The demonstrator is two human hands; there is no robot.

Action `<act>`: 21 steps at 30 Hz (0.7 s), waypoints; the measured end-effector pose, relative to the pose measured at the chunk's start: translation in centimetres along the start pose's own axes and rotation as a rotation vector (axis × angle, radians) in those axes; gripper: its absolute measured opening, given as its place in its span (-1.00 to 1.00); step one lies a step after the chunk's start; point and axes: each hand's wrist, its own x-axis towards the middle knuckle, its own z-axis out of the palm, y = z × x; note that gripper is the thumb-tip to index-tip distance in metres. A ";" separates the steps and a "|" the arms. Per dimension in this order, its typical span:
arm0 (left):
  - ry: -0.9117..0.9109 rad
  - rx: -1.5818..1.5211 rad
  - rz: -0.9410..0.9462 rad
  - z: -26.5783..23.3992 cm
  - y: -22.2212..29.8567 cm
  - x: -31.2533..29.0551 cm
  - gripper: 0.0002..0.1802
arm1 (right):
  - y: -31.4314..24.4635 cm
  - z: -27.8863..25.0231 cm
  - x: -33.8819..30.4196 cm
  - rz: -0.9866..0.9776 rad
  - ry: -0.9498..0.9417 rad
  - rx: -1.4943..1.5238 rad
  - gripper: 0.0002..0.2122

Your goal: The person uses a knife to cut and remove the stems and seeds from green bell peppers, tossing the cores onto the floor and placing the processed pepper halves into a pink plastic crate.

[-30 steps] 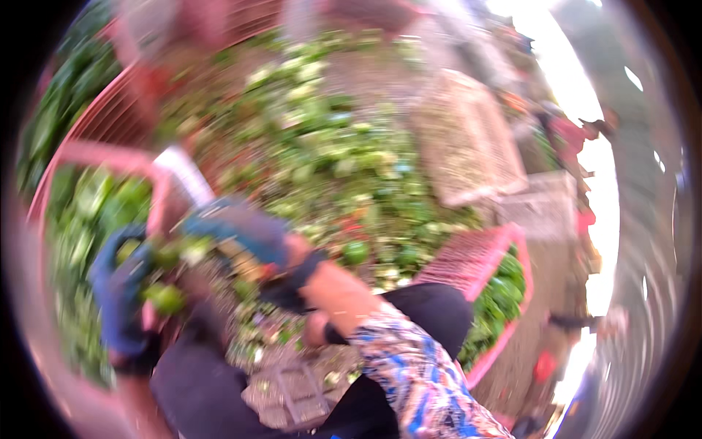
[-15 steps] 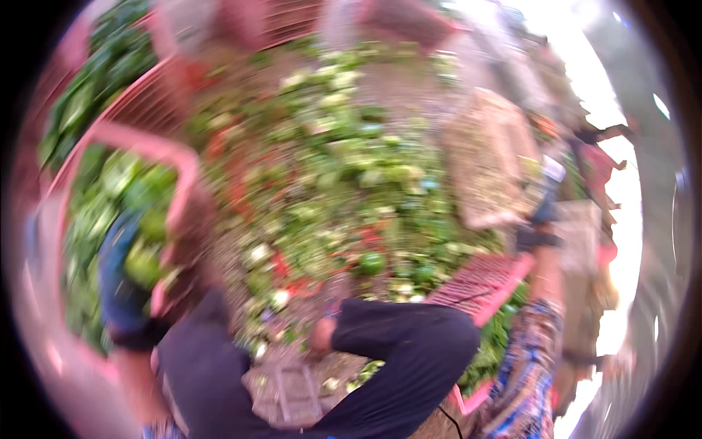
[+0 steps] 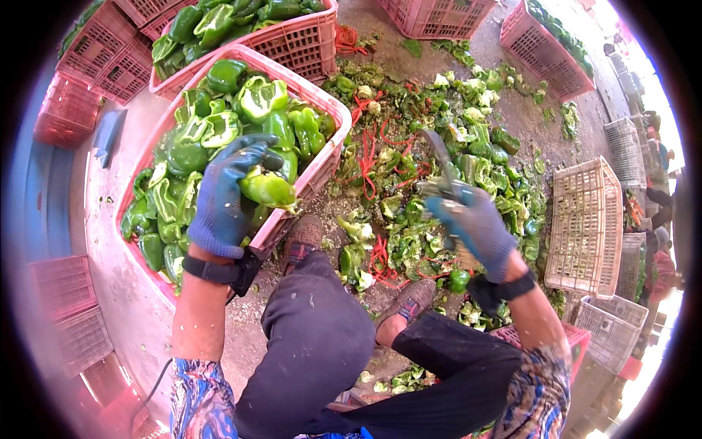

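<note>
My left hand (image 3: 223, 197), in a blue glove, grips a green bell pepper (image 3: 269, 188) over the near rim of a pink crate (image 3: 329, 110) full of cut green peppers. My right hand (image 3: 475, 223), also blue-gloved, is closed around the handle of a knife (image 3: 441, 164) whose blade points up and away, above the scraps on the ground. My knees in dark trousers lie between the two hands.
A heap of green pepper scraps and red strings (image 3: 431, 168) covers the ground ahead. A second pink crate of peppers (image 3: 300, 40) stands behind the first. Beige crates (image 3: 589, 219) stand at right, stacked pink crates (image 3: 95, 51) at upper left, and people at the far right.
The view has steadied after blur. My left hand has stayed with a pepper by the pink crate. My right hand moved off to the right, and now holds the knife over the scraps.
</note>
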 end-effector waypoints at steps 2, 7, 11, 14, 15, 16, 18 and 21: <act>0.111 -0.183 -0.108 -0.3 -0.3 0.1 -0.60 | 0.7 3.9 2.2 0.044 -0.084 -0.146 -0.61; 0.041 -0.060 -0.033 0.7 1.4 0.1 -0.56 | -1.2 7.8 2.4 -0.130 0.009 0.150 -0.60; -0.105 0.317 0.232 0.0 4.1 -0.8 -0.53 | -8.2 12.0 -2.9 -0.418 -0.045 0.282 -0.43; -0.137 0.577 0.343 -0.5 4.6 -0.9 -0.54 | -9.1 15.2 -1.8 -0.587 -0.009 0.029 -0.57; -0.129 0.119 0.075 -0.1 3.5 -0.3 -0.53 | -8.8 14.9 -1.5 -0.532 -0.015 0.148 -0.60; -0.098 -0.082 -0.061 1.3 3.9 -0.3 -0.51 | -7.5 14.2 -1.1 -0.470 -0.023 0.272 -0.64; -0.100 -0.401 -0.181 2.7 3.7 0.5 -0.43 | -8.3 13.4 -1.2 -0.231 0.013 0.413 -0.71; -0.155 -0.292 -0.132 0.7 5.1 0.6 -0.37 | -8.3 13.0 0.0 -0.123 -0.044 0.455 -0.70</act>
